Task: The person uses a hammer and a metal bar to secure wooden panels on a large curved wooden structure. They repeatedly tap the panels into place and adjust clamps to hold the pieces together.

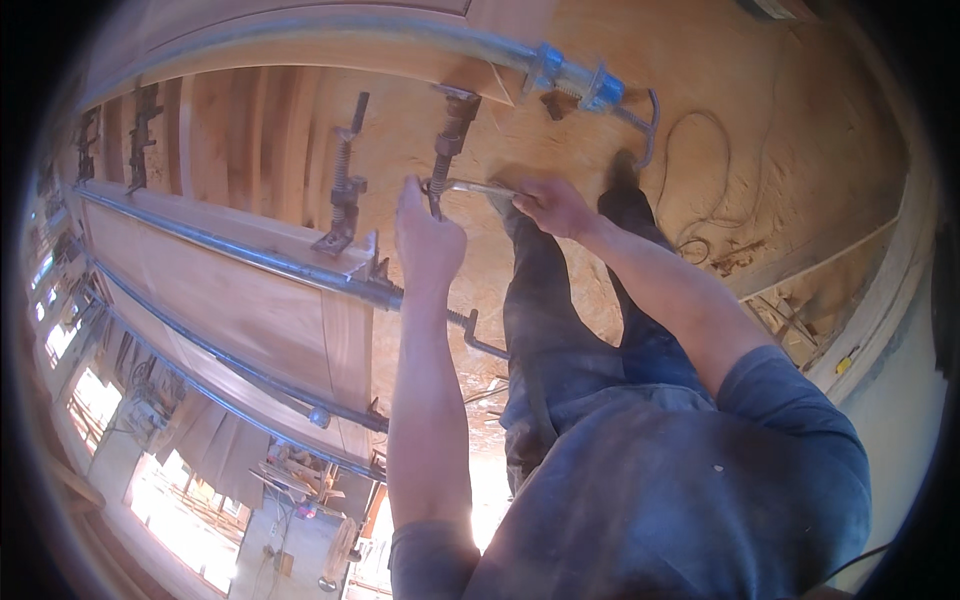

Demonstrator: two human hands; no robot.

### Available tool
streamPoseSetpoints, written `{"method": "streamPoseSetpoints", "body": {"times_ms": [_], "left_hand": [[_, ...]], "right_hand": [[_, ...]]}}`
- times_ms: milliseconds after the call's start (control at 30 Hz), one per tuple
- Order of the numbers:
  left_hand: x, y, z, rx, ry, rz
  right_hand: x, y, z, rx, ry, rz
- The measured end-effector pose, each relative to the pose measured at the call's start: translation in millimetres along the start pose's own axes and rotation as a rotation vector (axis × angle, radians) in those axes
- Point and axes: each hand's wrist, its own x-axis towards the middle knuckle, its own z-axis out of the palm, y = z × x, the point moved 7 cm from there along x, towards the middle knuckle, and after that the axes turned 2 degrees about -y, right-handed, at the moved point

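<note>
At 12 o'clock from the centre of the view, a metal bar point(480, 186) is held tightly in the closed right hand point(556, 207), placed at 1 o'clock; the bar's far end is set against a threaded clamp screw point(441, 172), just short of 12 o'clock; the left hand point(432, 238), at 11 o'clock, is curled close to the screw's lower end, though with the fingers partly hidden it cannot be told whether the screw is clenched or merely touched.

A second threaded clamp point(343, 190) is seen at 10 o'clock; at 9 o'clock a wooden panel point(230, 290) is edged by a blue-grey pipe point(290, 268); a lower pipe point(230, 358) is run between 8 and 9 o'clock; a cranked handle point(486, 347) is shown near the centre, just beside the left forearm.

At 1 o'clock a blue clamp head point(547, 68) is mounted at the end of an upper board point(450, 78); a thin cord point(715, 130) is looped at 2 o'clock on a dusty tan floor point(800, 130); at 3 o'clock a small yellow item point(845, 363) is seen, any lettering on it too small to be read.
</note>
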Motion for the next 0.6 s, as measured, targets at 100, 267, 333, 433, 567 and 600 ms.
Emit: {"method": "streamPoseSetpoints", "body": {"times_ms": [100,267,333,433,567,600], "left_hand": [[4,3,4,-0.103,-0.108,-0.057],[6,4,-8,0.053,-0.166,0.0],[3,5,-8,0.044,-0.16,0.01],[9,3,-7,0.022,-0.134,0.024],[9,7,-16,-0.092,-0.174,0.014],[10,6,-18,-0.105,-0.179,0.039]], "right_hand": [[-15,0,-5,0.034,-0.056,0.074],[-61,-55,-17,0.039,-0.18,0.319],[-67,-62,-21,0.043,-0.203,0.352],[-64,-71,-25,0.006,-0.22,0.404],[-74,-89,-25,-0.017,-0.217,0.512],[-78,-93,-24,-0.042,-0.211,0.52]]}}
